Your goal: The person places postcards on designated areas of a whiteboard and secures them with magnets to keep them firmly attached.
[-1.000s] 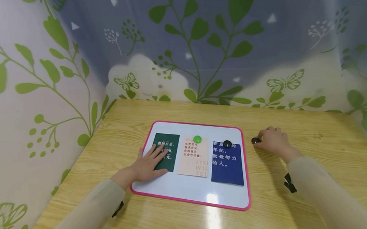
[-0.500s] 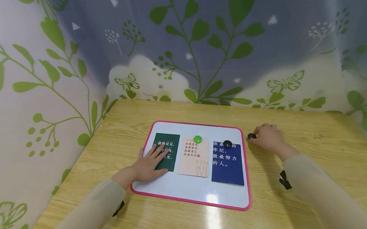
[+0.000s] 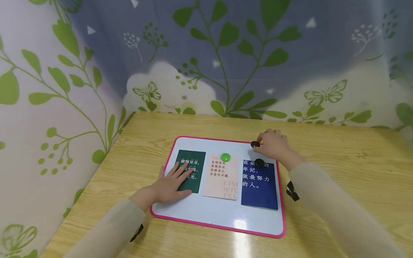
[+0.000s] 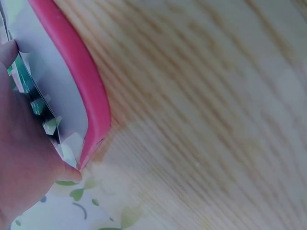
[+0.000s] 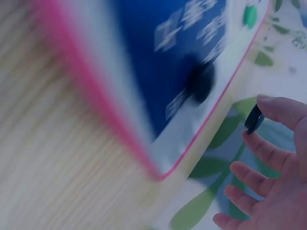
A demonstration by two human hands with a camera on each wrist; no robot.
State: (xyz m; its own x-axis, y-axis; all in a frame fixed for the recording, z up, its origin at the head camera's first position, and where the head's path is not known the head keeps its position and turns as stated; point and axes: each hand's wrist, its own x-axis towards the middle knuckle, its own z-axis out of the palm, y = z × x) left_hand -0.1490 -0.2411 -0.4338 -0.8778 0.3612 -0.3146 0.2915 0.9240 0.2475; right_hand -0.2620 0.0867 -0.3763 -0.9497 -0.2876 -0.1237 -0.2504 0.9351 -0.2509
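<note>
A whiteboard with a pink rim [image 3: 210, 224] lies flat on the table, bearing three cards. My left hand [image 3: 172, 185] rests with spread fingers on the green card [image 3: 195, 183] at its left. On the pink card [image 3: 218, 188] in the middle sits a green round magnet [image 3: 225, 157]. A black round magnet [image 3: 259, 163] lies on the top of the blue card [image 3: 259, 196] at the right. Between thumb and index finger, my right hand [image 3: 273, 145] pinches another black round magnet [image 5: 254, 120], held above the board's upper right part; its other fingers are spread in the right wrist view.
The wooden table [image 3: 336, 177] extends around the board on all sides. Behind and to the left stand walls covered in a leaf-and-butterfly pattern [image 3: 204, 86]. Light glares off the board's lower right and the table's front.
My right hand has carried the pinched black magnet leftward from the table at the right to over the board's top right. The left hand stays on the green card.
</note>
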